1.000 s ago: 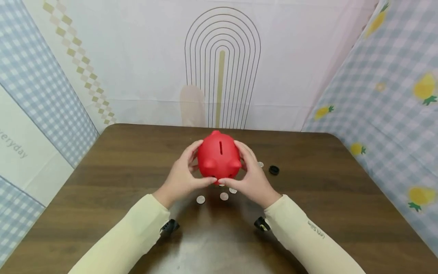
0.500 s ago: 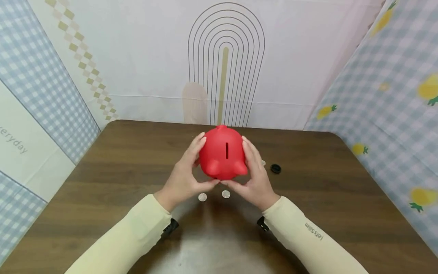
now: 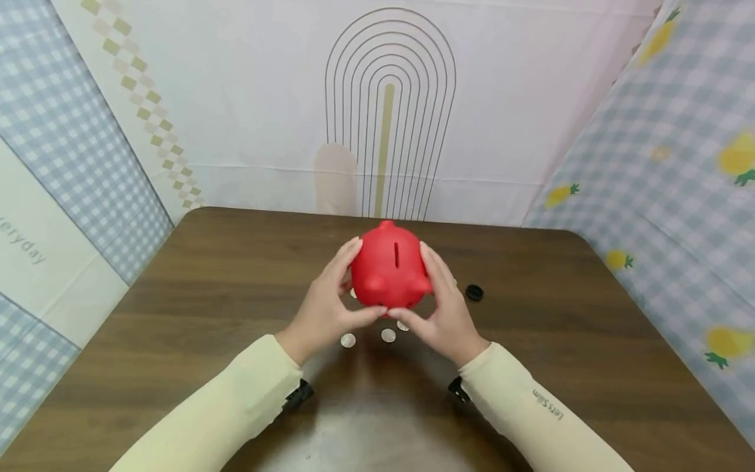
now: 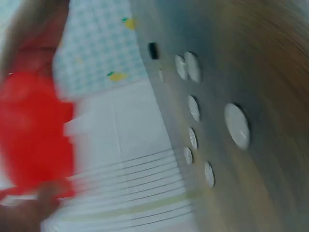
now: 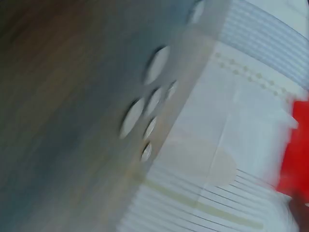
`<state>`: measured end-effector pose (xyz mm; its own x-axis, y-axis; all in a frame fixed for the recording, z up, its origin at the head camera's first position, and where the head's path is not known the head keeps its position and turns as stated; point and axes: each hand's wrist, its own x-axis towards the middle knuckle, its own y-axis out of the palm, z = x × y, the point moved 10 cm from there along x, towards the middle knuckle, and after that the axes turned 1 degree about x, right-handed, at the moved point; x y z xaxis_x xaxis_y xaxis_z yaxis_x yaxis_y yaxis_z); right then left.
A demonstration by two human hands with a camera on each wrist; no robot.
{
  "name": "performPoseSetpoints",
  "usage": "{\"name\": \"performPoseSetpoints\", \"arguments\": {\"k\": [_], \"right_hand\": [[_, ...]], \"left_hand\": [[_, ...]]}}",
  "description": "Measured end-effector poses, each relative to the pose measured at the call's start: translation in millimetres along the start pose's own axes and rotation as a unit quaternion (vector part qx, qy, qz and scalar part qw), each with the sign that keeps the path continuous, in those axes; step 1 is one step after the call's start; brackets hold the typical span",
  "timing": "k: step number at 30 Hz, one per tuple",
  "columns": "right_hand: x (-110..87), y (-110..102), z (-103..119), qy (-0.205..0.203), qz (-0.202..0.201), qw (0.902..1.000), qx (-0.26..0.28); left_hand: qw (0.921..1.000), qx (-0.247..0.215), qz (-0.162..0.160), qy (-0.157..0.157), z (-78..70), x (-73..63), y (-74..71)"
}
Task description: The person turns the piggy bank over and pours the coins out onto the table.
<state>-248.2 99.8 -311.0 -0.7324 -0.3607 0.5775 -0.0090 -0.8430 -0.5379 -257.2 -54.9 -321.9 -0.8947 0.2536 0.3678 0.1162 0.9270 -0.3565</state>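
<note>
A red piggy bank with a dark slot in its top is gripped between both hands, its ears toward the person. The left hand holds its left side and the right hand its right side; the two thumbs meet at the front. Both wrist views show the piggy bank raised above the table, blurred. Beneath it several silver coins lie scattered, among them a coin near the left hand and another coin below the thumbs. The piggy bank's underside is hidden in the head view.
A small black round plug lies on the brown wooden table, right of the right hand. Behind the table hangs a white printed cloth. Checked fabric hangs along the right side.
Both hands raised the piggy bank toward the camera, then lowered it a little and tipped it slightly. It sits a bit farther right in the view. The grip stays the same.
</note>
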Motion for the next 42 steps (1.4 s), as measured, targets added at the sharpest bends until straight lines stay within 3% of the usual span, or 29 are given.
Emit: {"name": "performPoseSetpoints", "arguments": {"k": [2, 4, 5, 6, 8, 11, 13, 15, 18, 19, 20, 21, 23, 25, 26, 27, 29, 31, 32, 34, 36, 39, 42], "right_hand": [[-1.1, 10.0, -20.4, 0.107, 0.043, 0.9926, 0.038], [-9.7, 21.4, -40.6, 0.223, 0.086, 0.9691, 0.061], [-13.8, 25.0, -45.6, 0.257, 0.098, 0.9593, 0.065], [-15.6, 26.7, -46.7, 0.266, 0.103, 0.9561, 0.066], [-13.6, 24.3, -40.3, 0.234, 0.088, 0.9663, 0.062], [-4.8, 11.6, -16.3, 0.101, 0.037, 0.9940, 0.021], [-2.3, 7.3, -8.5, 0.055, 0.019, 0.9983, 0.004], [-1.5, 10.8, -15.8, 0.081, 0.037, 0.9959, 0.011], [-9.0, 20.4, -37.3, 0.193, 0.081, 0.9767, 0.046], [-11.5, 21.2, -39.9, 0.211, 0.085, 0.9723, 0.053], [-11.9, 19.5, -37.8, 0.201, 0.080, 0.9753, 0.045], [-10.4, 16.1, -31.2, 0.170, 0.067, 0.9823, 0.043], [-5.8, 5.4, -9.7, 0.067, 0.021, 0.9972, 0.025], [-3.3, -3.6, 8.6, -0.020, -0.024, 0.9995, -0.002], [-1.8, -4.0, 10.4, -0.026, -0.030, 0.9992, -0.003], [0.3, -1.5, 7.4, -0.009, -0.022, 0.9997, 0.009], [1.0, 8.0, -8.0, 0.077, 0.012, 0.9961, 0.039], [-4.6, 20.4, -25.6, 0.183, 0.053, 0.9795, 0.065], [-8.0, 24.9, -30.7, 0.217, 0.067, 0.9711, 0.073], [-10.2, 28.5, -30.6, 0.227, 0.076, 0.9683, 0.072], [-7.1, 24.8, -22.1, 0.186, 0.060, 0.9789, 0.060], [-1.5, 12.3, -1.6, 0.079, 0.021, 0.9964, 0.019], [-1.5, -0.2, 19.6, -0.028, -0.012, 0.9992, -0.024]], "left_hand": [[0.9964, 0.009, 0.022, -0.081, 16.6, 2.4, 4.0], [0.9847, 0.017, 0.045, -0.167, 35.8, 0.9, 8.2], [0.9799, 0.022, 0.055, -0.190, 40.9, -0.5, 9.6], [0.9777, 0.025, 0.060, -0.200, 43.0, -1.6, 10.2], [0.9813, 0.008, 0.055, -0.184, 38.8, -2.2, 9.4], [0.9945, -0.017, 0.036, -0.097, 17.6, -0.4, 5.3], [0.9974, -0.015, 0.029, -0.064, 9.0, 0.1, 3.6], [0.9966, 0.008, 0.031, -0.075, 10.6, 0.9, 4.5], [0.9870, 0.035, 0.053, -0.148, 25.3, -1.7, 10.4], [0.9850, 0.042, 0.056, -0.158, 26.6, -2.8, 11.4], [0.9858, 0.037, 0.057, -0.153, 24.4, -3.5, 12.3], [0.9890, 0.033, 0.055, -0.133, 18.9, -3.4, 12.1], [0.9971, 0.035, 0.041, -0.054, -0.8, -2.8, 8.4], [0.9982, 0.052, 0.025, 0.019, -18.5, -3.3, 3.3], [0.9975, 0.061, 0.019, 0.029, -20.1, -3.5, 1.3], [0.9973, 0.065, 0.020, 0.026, -17.9, -3.2, 0.9], [0.9972, 0.058, 0.040, -0.025, -2.5, -3.6, 3.4], [0.9928, 0.035, 0.055, -0.101, 19.8, -6.5, 6.1], [0.9899, 0.021, 0.055, -0.128, 28.8, -8.7, 6.5], [0.9881, -0.015, 0.048, -0.145, 35.8, -11.3, 5.5], [0.9911, -0.048, 0.024, -0.122, 32.1, -10.7, 1.0], [0.9958, -0.071, -0.006, -0.057, 13.6, -9.5, -5.9], [0.9975, -0.067, -0.018, 0.011, -8.6, -9.8, -8.4]]}}
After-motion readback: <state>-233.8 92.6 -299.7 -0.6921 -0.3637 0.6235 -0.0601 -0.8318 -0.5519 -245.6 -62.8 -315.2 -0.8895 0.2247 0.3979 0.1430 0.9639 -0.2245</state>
